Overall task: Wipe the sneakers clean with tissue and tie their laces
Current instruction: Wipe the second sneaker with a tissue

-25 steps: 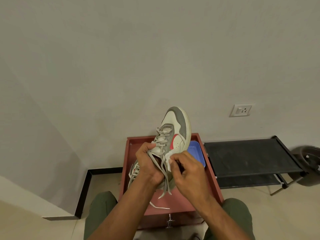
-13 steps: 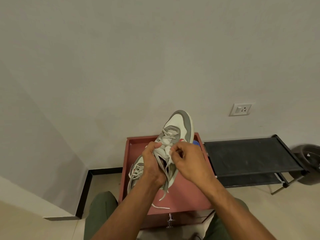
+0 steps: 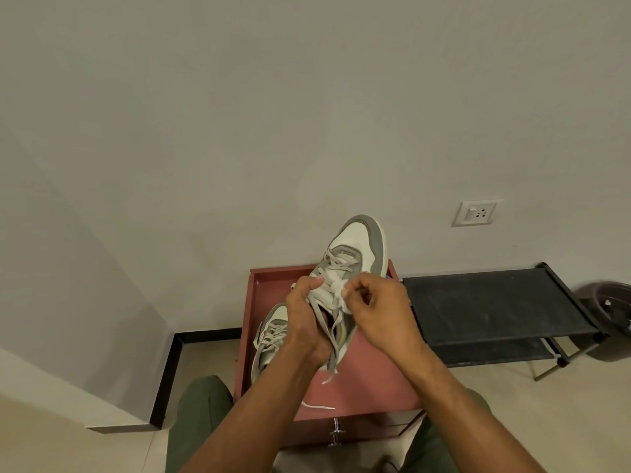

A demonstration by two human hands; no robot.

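Observation:
I hold a white and grey sneaker (image 3: 355,244) up over the red cabinet top (image 3: 368,380), toe pointing away from me. My left hand (image 3: 304,322) grips it around the heel and collar, thumb up by the tongue. My right hand (image 3: 379,312) pinches a small wad of white tissue (image 3: 339,295) against the laces near the tongue. The loose laces (image 3: 333,353) hang down below the shoe. The second sneaker (image 3: 269,339) lies on the cabinet top to the left, partly hidden behind my left hand.
A black shoe rack (image 3: 495,308) stands right of the cabinet against the wall. A dark round bin (image 3: 611,319) sits at the far right. A wall socket (image 3: 476,213) is above the rack. My knees in green trousers (image 3: 201,414) flank the cabinet's drawer handle (image 3: 336,431).
The sneaker has turned so its top faces me, hiding the red side patch. My right hand moved the tissue from the shoe's side up onto the tongue and laces.

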